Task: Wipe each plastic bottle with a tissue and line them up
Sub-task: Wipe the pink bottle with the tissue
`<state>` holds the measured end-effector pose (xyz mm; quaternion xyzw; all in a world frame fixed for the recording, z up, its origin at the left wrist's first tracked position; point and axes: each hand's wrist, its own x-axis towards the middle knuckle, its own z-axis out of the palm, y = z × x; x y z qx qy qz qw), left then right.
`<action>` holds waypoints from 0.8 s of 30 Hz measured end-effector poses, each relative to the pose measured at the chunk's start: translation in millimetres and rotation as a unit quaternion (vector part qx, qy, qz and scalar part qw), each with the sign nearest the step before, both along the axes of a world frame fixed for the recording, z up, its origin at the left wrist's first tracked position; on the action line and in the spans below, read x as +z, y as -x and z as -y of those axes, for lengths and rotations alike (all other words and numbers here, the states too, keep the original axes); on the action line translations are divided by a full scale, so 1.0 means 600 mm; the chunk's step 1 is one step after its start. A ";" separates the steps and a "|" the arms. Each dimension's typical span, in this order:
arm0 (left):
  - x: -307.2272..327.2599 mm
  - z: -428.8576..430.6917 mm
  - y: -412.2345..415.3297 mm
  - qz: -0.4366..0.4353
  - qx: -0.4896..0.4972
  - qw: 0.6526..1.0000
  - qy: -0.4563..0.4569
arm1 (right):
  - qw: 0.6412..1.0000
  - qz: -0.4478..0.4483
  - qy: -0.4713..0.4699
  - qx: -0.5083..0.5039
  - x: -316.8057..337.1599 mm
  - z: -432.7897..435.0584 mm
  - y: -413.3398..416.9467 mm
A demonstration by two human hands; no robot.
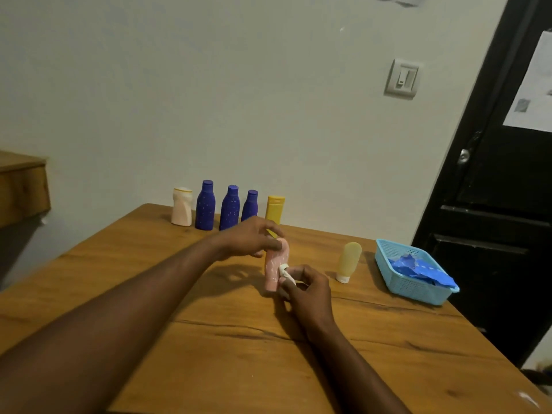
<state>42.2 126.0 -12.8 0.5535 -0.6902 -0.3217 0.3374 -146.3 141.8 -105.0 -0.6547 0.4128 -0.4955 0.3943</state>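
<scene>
Wiping under way: I see the pink bottle (276,265) held upright near the middle of the wooden table (239,354).

The left hand (251,239) grips the bottle's top with curled fingers, and the right hand (307,286) pinches a white tissue (285,271) against its lower side. I cannot tell whether the base touches the wood. Behind it, along the wall edge, a row stands upright: a white bottle (181,211), three blue bottles (205,209), and a yellow bottle (274,211) partly hidden by the left hand. To the right, apart from the row, a pale yellow tube (348,262) stands on its cap. Beyond it, a blue basket (412,289) holds blue scraps (418,268). The tabletop shows a long crack in the grain. The plain wall (209,85) carries a light switch (401,79). A black door (493,204) at right bears a paper sheet (534,91).
</scene>
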 end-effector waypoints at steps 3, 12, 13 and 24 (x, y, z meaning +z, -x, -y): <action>-0.035 -0.012 0.005 -0.061 0.028 0.998 0.015 | 1.000 -0.016 0.005 -0.007 -0.001 -0.002 -0.001; -0.113 -0.022 0.023 -0.305 0.060 0.947 -0.087 | 0.999 -0.026 0.015 -0.009 -0.014 0.016 -0.004; -0.114 -0.019 0.024 -0.318 0.057 0.942 -0.093 | 0.999 -0.027 0.017 -0.013 -0.014 0.016 -0.005; -0.136 -0.010 -0.004 -0.442 0.017 0.887 -0.135 | 0.986 -0.056 0.152 -0.038 0.015 0.031 -0.029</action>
